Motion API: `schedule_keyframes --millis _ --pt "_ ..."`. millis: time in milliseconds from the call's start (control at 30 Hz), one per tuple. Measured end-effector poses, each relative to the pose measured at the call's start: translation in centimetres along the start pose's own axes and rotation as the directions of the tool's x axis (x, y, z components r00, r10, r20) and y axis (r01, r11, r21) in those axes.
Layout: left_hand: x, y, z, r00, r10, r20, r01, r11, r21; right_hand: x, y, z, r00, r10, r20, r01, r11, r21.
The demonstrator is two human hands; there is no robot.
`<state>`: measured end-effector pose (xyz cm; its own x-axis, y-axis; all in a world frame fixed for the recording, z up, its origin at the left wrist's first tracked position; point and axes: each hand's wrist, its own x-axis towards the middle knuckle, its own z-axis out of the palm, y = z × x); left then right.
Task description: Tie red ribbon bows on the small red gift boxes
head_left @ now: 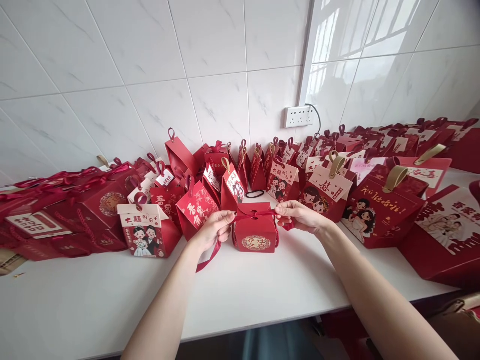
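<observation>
A small red gift box point(256, 242) with a gold round emblem on its front stands upright on the white table. Across its top runs a dark red ribbon point(250, 215), pulled out to both sides. At the box's left edge my left hand point(214, 227) pinches the ribbon, and a loose tail hangs below the fingers. My right hand point(293, 215) pinches the ribbon at the right edge, with a short piece of it showing underneath. Just behind the box lies a black ring-shaped band point(255, 194).
Many red gift boxes crowd around: a box with a cartoon couple point(147, 234) on the left, larger boxes point(382, 210) on the right, stacked ribboned boxes point(93, 210) far left. The white table point(225, 300) ends in front. A power strip point(299, 117) is on the tiled wall.
</observation>
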<state>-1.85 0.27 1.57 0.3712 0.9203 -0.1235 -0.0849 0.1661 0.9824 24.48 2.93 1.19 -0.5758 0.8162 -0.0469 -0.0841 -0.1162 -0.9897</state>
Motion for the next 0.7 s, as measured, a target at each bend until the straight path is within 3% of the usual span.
schedule_keyframes --millis 167,367,533,700 --pt "-0.2 0.1 0.0 0.998 -0.001 0.067 -0.001 1.0 0.028 -0.4 -0.2 -0.5 0.998 0.013 0.056 -0.01 0.998 -0.068" --pt "-0.7 0.3 0.0 0.994 0.034 0.108 -0.031 0.999 -0.021 -1.1 -1.3 0.4 1.0 0.003 0.026 0.001 0.989 -0.149" --pt "-1.2 0.8 0.2 0.98 -0.02 0.197 0.019 1.0 0.006 -1.8 -5.0 2.2 0.987 -0.067 0.143 0.104 0.957 -0.272" --pt "-1.3 1.1 0.1 0.977 -0.022 0.212 0.017 1.0 0.026 0.2 -7.3 4.2 0.954 -0.18 0.24 0.277 0.836 -0.473"
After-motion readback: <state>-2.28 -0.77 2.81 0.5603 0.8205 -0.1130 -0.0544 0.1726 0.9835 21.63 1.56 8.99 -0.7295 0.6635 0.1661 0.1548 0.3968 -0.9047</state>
